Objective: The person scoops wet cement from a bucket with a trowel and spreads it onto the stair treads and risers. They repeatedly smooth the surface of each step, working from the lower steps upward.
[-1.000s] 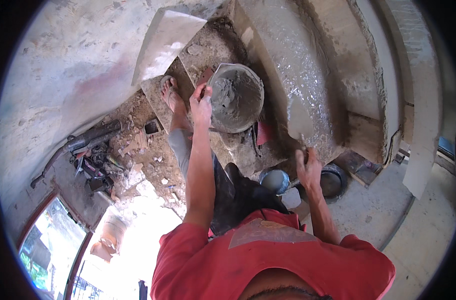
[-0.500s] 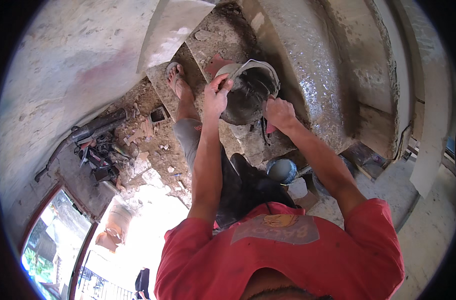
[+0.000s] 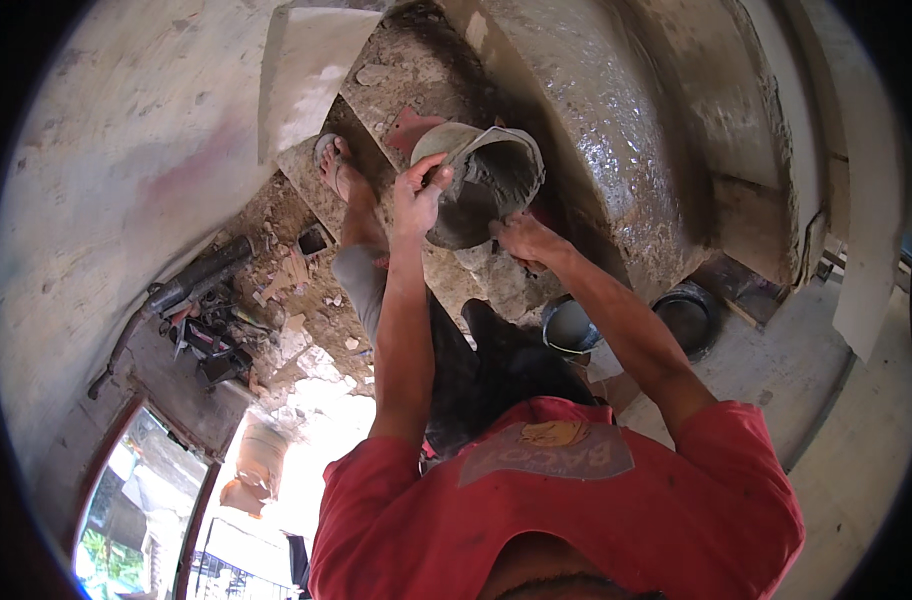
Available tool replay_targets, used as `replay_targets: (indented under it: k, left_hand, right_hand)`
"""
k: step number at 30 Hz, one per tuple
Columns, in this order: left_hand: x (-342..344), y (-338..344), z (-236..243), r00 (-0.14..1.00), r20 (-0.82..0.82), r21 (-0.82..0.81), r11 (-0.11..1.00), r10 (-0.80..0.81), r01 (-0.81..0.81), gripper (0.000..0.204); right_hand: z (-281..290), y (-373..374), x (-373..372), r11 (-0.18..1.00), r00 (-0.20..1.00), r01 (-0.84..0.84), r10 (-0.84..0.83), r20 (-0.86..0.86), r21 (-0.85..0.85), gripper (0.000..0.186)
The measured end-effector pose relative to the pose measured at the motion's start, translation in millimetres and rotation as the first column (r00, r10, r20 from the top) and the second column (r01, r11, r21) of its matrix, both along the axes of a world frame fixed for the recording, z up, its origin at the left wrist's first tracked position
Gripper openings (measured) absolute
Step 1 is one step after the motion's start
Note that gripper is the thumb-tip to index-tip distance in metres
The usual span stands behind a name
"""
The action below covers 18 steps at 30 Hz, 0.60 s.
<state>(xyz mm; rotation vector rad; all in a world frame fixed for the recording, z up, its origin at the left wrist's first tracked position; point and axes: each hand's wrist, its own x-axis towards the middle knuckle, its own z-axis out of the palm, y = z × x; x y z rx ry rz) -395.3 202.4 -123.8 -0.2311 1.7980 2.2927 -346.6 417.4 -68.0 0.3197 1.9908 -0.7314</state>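
Note:
A bucket [image 3: 524, 142] with wet grey mortar [image 3: 473, 205] in it is tilted on the step in front of me. My left hand [image 3: 418, 195] pinches its left rim, thumb toward the inside. At the near right of the opening, my right hand [image 3: 528, 240] is closed against the mortar's edge. What its fingers grip is hidden. A flat reddish piece [image 3: 411, 130] shows behind the bucket at the upper left.
Wet, shiny plaster covers the curved wall [image 3: 616, 110] on the right. A blue bucket [image 3: 568, 328] and a black tub [image 3: 684, 318] stand near my right arm. Rubble [image 3: 296, 270], a dark pipe [image 3: 198, 275] and a hollow block [image 3: 314, 240] lie left. My left foot [image 3: 344, 175] rests on the step.
The bucket has shifted a little left in view and its opening has turned more toward the right. My right hand has moved lower and left, along the bucket's near side.

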Motion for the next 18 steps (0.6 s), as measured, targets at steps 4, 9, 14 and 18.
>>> replay_targets:
  k: [4,9,14,18]
  left_hand:
    - [1,3,-2,0.999,-0.035,0.029,0.999,0.034,-0.033,0.033]
    - [-1,-2,6,0.996,-0.023,-0.076,0.993,0.09,-0.092,0.037]
    - [1,-1,6,0.996,-0.007,-0.066,0.994,0.087,-0.087,0.038]
    - [7,3,3,0.999,-0.001,-0.009,0.999,0.032,-0.032,0.035]
  right_hand:
    - [11,-3,11,0.958,0.948,0.255,-0.222,0.226,-0.129,0.051]
    - [38,3,22,0.925,0.946,0.313,-0.283,0.155,-0.217,0.052]
    - [45,18,8,0.902,0.947,-0.103,0.218,-0.235,0.419,0.047]
    - [25,7,-22,0.847,0.889,-0.356,0.437,-0.138,0.395,0.037]
